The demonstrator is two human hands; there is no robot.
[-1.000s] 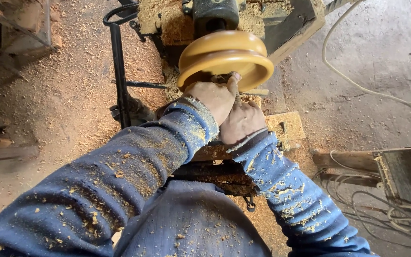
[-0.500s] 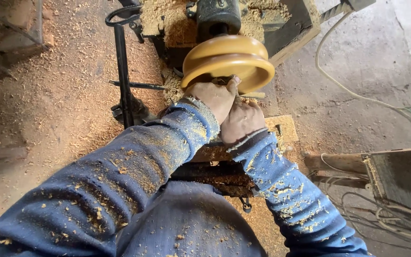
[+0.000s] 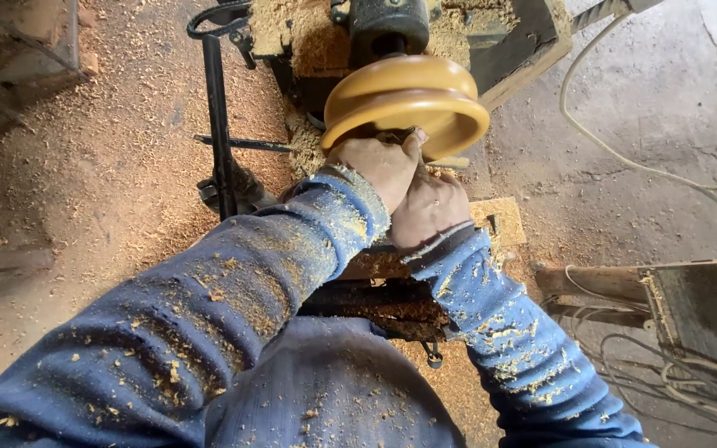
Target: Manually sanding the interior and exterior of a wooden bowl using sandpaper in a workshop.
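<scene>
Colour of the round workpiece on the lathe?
Yellow-tan wooden workpiece, smooth and grooved; head view.

Round wooden workpiece (image 3: 406, 104) sits at 12 o'clock, mounted on the motor housing (image 3: 389, 25) directly behind it. Left hand (image 3: 378, 166) touches the workpiece's near rim; right hand (image 3: 427, 207) lies just beside and to the right of it, slightly nearer the person. Metal stand (image 3: 216, 124) rises at 10 o'clock, left of the workpiece. Sawdust-covered floor (image 3: 101, 182) spreads toward 9 o'clock. Cable (image 3: 616, 158) runs at 2 o'clock. Wooden bench (image 3: 699, 307) stands at 4 o'clock, with loose wires (image 3: 674, 373) below it.
</scene>
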